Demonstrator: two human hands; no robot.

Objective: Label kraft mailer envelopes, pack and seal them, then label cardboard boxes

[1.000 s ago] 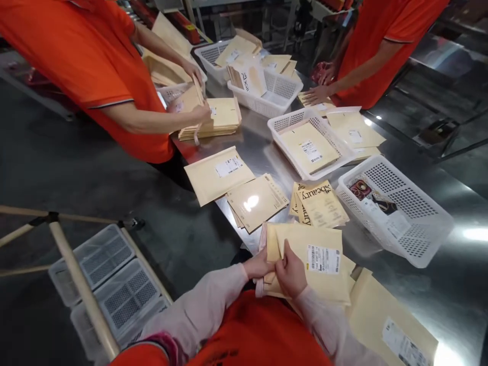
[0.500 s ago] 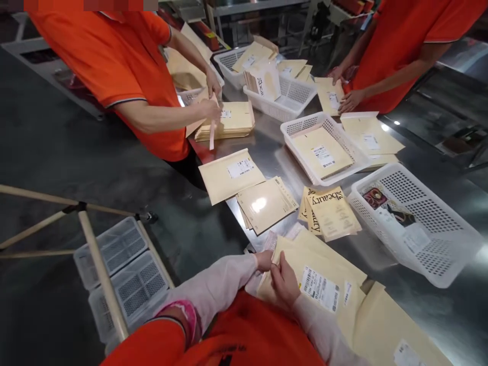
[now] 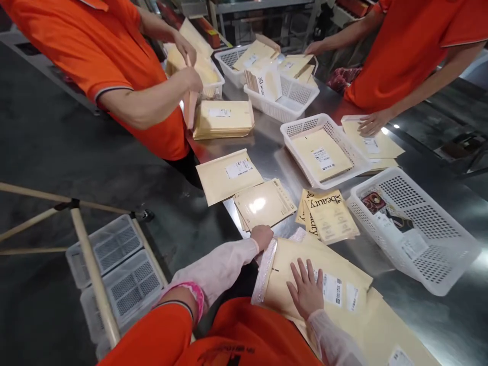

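Note:
My right hand lies flat with fingers spread on a padded envelope, partly covering its white label. The envelope's left end shows a pale bubble-textured strip. Beyond that end is my left hand, its fingers curled and closed near the lower edge of a small stack of tan booklets. What those fingers hold, if anything, is hidden. More padded envelopes lie under and to the right of my right hand. Yellow "beauty" cards lie just past the envelope.
A labelled envelope lies behind the booklets. White baskets stand on the metal table, some with envelopes. One co-worker handles an envelope by a stack at left; another reaches over the far right side. Crates sit at lower left.
My left hand has let go of the envelope's edge and moved up toward the booklets. My right hand has opened and flattened onto the envelope. The right co-worker's hands have moved apart.

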